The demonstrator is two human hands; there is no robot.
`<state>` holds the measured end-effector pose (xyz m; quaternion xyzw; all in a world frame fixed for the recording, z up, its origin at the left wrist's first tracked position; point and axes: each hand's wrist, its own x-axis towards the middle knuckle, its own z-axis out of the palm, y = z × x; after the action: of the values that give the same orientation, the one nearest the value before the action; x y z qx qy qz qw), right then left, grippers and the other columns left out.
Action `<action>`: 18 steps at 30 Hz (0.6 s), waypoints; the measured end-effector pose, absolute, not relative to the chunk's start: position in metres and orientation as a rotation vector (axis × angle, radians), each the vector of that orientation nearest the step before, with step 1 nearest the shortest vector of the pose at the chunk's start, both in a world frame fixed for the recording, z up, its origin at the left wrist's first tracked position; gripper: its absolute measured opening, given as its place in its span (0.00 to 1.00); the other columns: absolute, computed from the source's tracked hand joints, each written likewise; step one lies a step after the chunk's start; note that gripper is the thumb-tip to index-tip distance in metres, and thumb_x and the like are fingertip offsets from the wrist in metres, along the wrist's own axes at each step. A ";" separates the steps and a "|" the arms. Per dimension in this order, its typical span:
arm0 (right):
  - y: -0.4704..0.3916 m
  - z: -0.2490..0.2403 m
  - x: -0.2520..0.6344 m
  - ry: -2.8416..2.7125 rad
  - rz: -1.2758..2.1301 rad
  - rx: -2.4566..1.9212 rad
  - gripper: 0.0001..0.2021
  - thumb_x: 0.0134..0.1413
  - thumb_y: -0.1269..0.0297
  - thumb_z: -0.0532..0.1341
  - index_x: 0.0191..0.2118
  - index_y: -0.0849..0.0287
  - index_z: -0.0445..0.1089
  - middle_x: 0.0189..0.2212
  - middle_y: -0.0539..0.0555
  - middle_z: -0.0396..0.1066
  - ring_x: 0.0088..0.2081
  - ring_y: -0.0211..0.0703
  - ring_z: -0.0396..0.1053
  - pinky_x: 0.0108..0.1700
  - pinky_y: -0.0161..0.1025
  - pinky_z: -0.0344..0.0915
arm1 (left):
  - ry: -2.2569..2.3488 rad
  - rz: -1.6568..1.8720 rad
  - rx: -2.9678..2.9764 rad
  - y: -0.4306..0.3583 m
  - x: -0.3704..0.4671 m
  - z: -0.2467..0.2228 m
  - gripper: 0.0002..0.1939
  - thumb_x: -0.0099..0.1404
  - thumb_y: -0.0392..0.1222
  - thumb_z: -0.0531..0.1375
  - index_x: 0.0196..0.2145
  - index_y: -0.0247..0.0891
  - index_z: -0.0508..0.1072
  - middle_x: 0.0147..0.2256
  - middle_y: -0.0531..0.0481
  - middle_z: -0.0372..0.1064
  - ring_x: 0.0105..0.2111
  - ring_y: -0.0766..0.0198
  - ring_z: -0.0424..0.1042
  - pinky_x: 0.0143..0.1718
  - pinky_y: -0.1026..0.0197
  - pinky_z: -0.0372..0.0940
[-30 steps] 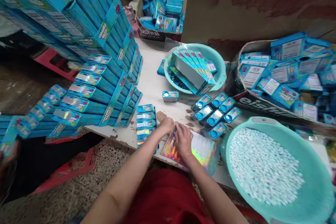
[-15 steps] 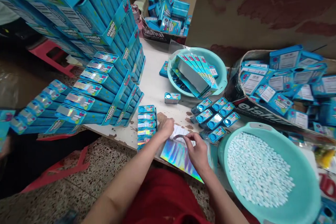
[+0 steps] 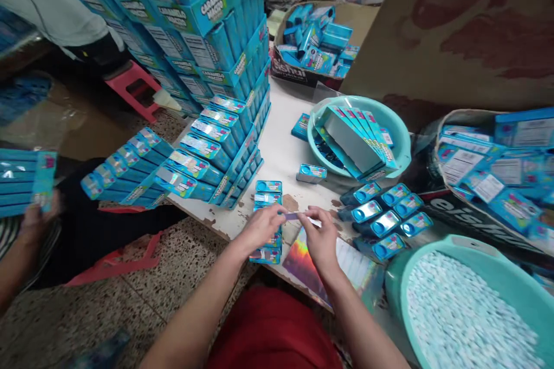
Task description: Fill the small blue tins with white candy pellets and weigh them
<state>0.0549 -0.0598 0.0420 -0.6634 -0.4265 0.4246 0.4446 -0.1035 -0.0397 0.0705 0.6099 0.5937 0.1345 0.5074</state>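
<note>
I see a big pile of blue boxes (image 3: 208, 69) in the upper left of the frame, on the white surface (image 3: 285, 150). Low right sits a green bowl of white candies (image 3: 467, 311). A shiny sheet (image 3: 320, 262) lies at the bottom middle. Above it, my left hand (image 3: 259, 228) and right hand (image 3: 322, 236) each pinch one end of a small sticker strip (image 3: 298, 217). It lies flat, long side running left to right.

The sheet (image 3: 341, 259) is glossy holographic foil, rainbow-sheened. The tins (image 3: 385, 222) look like shiny printed metal. The boxes (image 3: 208, 150) are printed card with glossy windows. The basin (image 3: 392, 277) is smooth plastic. The table (image 3: 281, 155) is chipped, painted wood; the floor (image 3: 142, 305) is speckled stone.
</note>
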 end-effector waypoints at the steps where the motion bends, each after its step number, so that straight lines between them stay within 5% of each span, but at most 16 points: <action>1: -0.051 0.038 0.040 -1.064 1.069 -1.623 0.12 0.44 0.54 0.63 0.26 0.58 0.70 0.33 0.55 0.68 0.39 0.47 0.65 0.39 0.41 0.64 | 1.538 0.299 1.532 -0.036 -0.116 0.074 0.13 0.65 0.45 0.48 0.40 0.39 0.69 0.23 0.55 0.66 0.26 0.64 0.67 0.29 0.64 0.60; 10: 0.008 0.019 -0.028 -1.147 0.914 -1.752 0.04 0.42 0.64 0.63 0.24 0.58 0.70 0.35 0.56 0.64 0.44 0.50 0.62 0.50 0.45 0.57 | 2.071 -0.212 1.795 0.005 -0.140 0.073 0.15 0.66 0.35 0.43 0.50 0.36 0.59 0.36 0.40 0.74 0.37 0.53 0.74 0.35 0.57 0.64; 18: 0.016 0.007 -0.032 -1.135 0.933 -1.768 0.03 0.41 0.66 0.62 0.24 0.59 0.68 0.35 0.55 0.62 0.44 0.49 0.63 0.51 0.44 0.57 | 2.031 -0.180 1.728 0.017 -0.137 0.058 0.18 0.64 0.30 0.45 0.52 0.32 0.58 0.37 0.36 0.73 0.39 0.54 0.74 0.40 0.57 0.63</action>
<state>-0.0317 0.0163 0.0067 -0.7018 -0.4505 0.3704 0.4092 -0.1373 0.0169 0.0581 0.6289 0.7391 -0.0656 0.2321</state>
